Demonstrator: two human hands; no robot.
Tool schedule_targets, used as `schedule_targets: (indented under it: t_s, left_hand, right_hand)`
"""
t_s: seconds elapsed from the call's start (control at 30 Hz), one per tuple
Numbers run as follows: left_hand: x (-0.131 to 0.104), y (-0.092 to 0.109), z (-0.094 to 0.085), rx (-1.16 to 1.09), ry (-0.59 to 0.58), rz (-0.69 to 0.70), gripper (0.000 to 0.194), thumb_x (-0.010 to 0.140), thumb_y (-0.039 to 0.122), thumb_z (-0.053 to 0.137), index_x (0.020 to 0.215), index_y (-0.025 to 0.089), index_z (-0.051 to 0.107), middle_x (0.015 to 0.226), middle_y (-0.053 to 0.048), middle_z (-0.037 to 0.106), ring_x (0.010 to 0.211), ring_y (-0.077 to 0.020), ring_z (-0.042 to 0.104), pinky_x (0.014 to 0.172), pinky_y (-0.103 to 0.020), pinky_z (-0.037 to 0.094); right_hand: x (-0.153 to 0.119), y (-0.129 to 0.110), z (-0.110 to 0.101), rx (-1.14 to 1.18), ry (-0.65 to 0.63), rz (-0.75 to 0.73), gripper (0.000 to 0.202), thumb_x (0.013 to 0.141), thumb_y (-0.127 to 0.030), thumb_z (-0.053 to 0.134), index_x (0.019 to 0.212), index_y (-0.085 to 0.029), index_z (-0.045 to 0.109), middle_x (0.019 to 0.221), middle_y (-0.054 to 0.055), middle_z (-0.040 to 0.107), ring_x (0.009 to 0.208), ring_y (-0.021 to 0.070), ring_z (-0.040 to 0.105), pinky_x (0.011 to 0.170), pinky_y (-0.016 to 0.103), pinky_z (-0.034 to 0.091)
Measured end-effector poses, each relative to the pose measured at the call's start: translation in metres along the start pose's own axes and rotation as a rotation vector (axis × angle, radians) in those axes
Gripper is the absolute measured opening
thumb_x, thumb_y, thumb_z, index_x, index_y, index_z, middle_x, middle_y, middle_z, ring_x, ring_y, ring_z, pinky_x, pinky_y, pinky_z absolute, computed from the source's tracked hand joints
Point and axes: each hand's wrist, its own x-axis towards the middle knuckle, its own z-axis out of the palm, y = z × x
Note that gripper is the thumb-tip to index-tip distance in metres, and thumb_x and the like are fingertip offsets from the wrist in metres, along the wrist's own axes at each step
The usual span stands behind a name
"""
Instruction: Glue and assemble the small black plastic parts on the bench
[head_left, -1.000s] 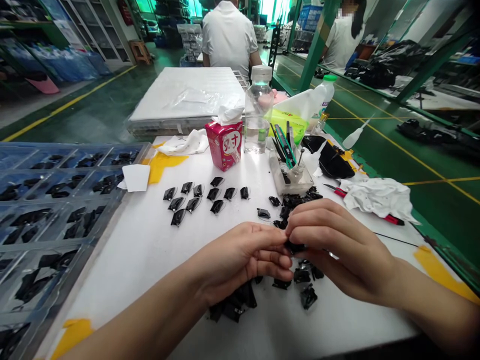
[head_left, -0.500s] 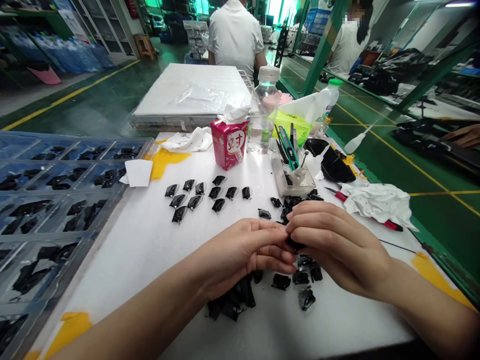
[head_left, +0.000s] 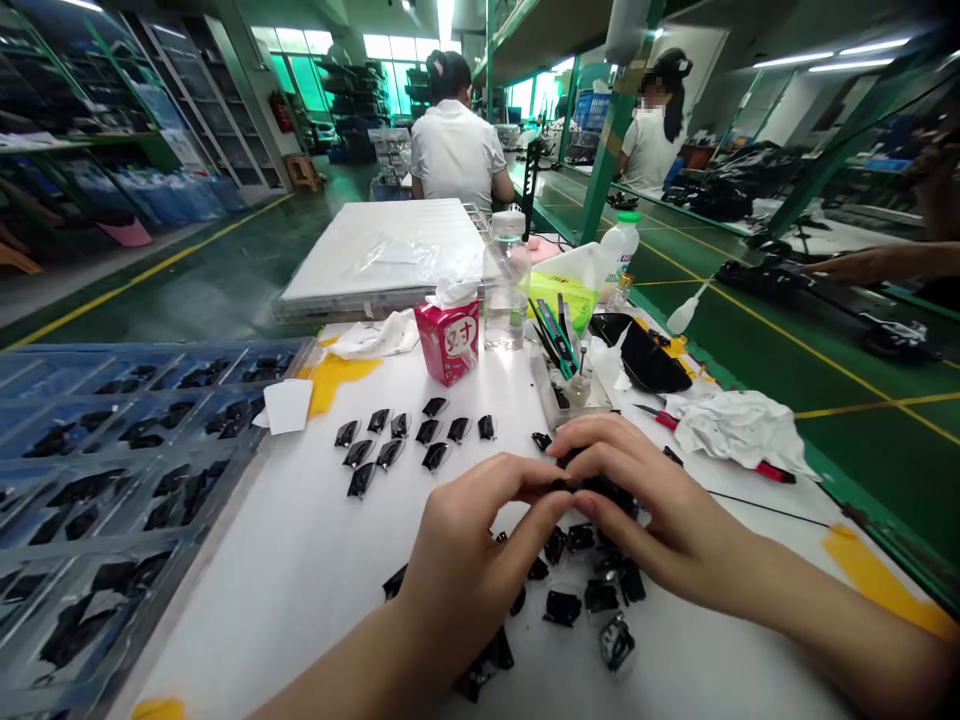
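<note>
Fingertips of my left hand (head_left: 487, 530) and my right hand (head_left: 645, 490) meet over the white table (head_left: 300, 560). Between them they pinch a small black part (head_left: 562, 484), mostly covered by the fingers. Loose black pieces (head_left: 562, 607) lie scattered under and around both hands, several with clear film edges. More dark pieces (head_left: 487, 665) are partly hidden behind my left wrist. Farther left, black parts with clear tabs (head_left: 390, 454) are laid out in loose rows.
A divided clear tray (head_left: 187, 480) of black parts stands at the left. Beyond are a red tissue box (head_left: 448, 345), a water bottle (head_left: 506, 290) and a holder (head_left: 551, 395) with cutters. A white cloth (head_left: 742, 430) lies right. A person in white (head_left: 457, 150) sits ahead.
My view has tilted up, so the table sits lower. My left hand has turned, its back now upward with thumb and fingers pinching; both hands stay together at the small black part.
</note>
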Motion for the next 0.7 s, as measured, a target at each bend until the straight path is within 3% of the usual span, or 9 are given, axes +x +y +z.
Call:
schedule_targets:
  t_s: [0.07,0.17,0.27,0.33,0.37,0.43,0.53,0.7]
  left_hand:
    - [-0.001,0.0,0.001,0.013,-0.003,0.014,0.007,0.087,0.023,0.067,0.089,0.017,0.068,0.088,-0.003,0.073,0.08,-0.0163,0.067,0.076,-0.025,0.051]
    - [0.0,0.001,0.0,-0.084,-0.013,-0.107,0.007,0.086,0.025,0.068,0.086,0.018,0.067,0.086,-0.002,0.072,0.08,-0.0162,0.067,0.076,-0.025,0.051]
    - [0.003,0.002,-0.001,-0.276,-0.009,-0.281,0.008,0.086,0.026,0.067,0.083,0.019,0.065,0.085,0.0,0.07,0.082,-0.0153,0.066,0.077,-0.025,0.052]
    - [0.006,0.001,-0.002,-0.395,0.0,-0.365,0.011,0.085,0.027,0.068,0.081,0.018,0.063,0.082,0.001,0.067,0.081,-0.0143,0.065,0.078,-0.025,0.052]
    - [0.008,0.0,-0.003,-0.449,0.0,-0.398,0.013,0.084,0.028,0.069,0.079,0.018,0.062,0.081,0.001,0.066,0.08,-0.0138,0.064,0.079,-0.025,0.053]
    - [0.01,-0.001,-0.004,-0.543,-0.007,-0.453,0.016,0.084,0.028,0.069,0.079,0.017,0.06,0.079,0.002,0.065,0.079,-0.0129,0.064,0.08,-0.026,0.054]
    - [0.012,-0.002,-0.005,-0.629,-0.016,-0.514,0.017,0.086,0.03,0.068,0.082,0.016,0.059,0.083,0.0,0.069,0.082,-0.0125,0.066,0.081,-0.025,0.055]
    - [0.012,-0.002,-0.005,-0.667,-0.006,-0.573,0.019,0.087,0.031,0.068,0.086,0.015,0.058,0.082,-0.001,0.072,0.08,-0.0122,0.069,0.081,-0.024,0.054]
  right_hand:
    - [0.002,-0.002,0.001,0.005,0.03,-0.019,0.012,0.095,-0.012,0.046,0.102,-0.021,0.051,0.11,0.008,0.057,0.115,0.0217,0.048,0.101,0.043,0.04]
    - [0.005,-0.002,-0.008,0.019,0.019,0.004,0.009,0.096,-0.018,0.046,0.102,-0.022,0.052,0.104,0.007,0.061,0.107,0.0208,0.054,0.093,0.039,0.046]
    - [-0.003,0.008,-0.035,-0.106,-0.01,0.226,0.012,0.098,-0.03,0.045,0.105,-0.023,0.051,0.09,0.003,0.065,0.081,0.0161,0.061,0.069,0.028,0.049]
    - [-0.015,0.02,-0.056,-0.343,-0.115,0.39,0.016,0.098,-0.036,0.044,0.094,-0.023,0.053,0.071,-0.001,0.062,0.06,0.014,0.056,0.053,0.026,0.04]
    - [-0.023,0.028,-0.065,-0.5,-0.233,0.397,0.02,0.098,-0.036,0.043,0.088,-0.023,0.054,0.066,-0.003,0.059,0.054,0.0132,0.053,0.05,0.026,0.037]
    - [-0.038,0.041,-0.075,-0.601,-0.316,0.414,0.014,0.092,-0.028,0.051,0.08,-0.022,0.057,0.065,-0.002,0.06,0.054,0.014,0.053,0.05,0.026,0.033]
    - [-0.053,0.055,-0.074,-0.701,-0.363,0.414,0.012,0.083,-0.018,0.054,0.073,-0.022,0.059,0.064,0.0,0.06,0.055,0.0163,0.053,0.051,0.028,0.029]
    - [-0.055,0.061,-0.054,-0.795,-0.399,0.388,0.021,0.08,-0.011,0.049,0.063,-0.021,0.054,0.058,0.004,0.058,0.051,0.0191,0.052,0.051,0.032,0.023]
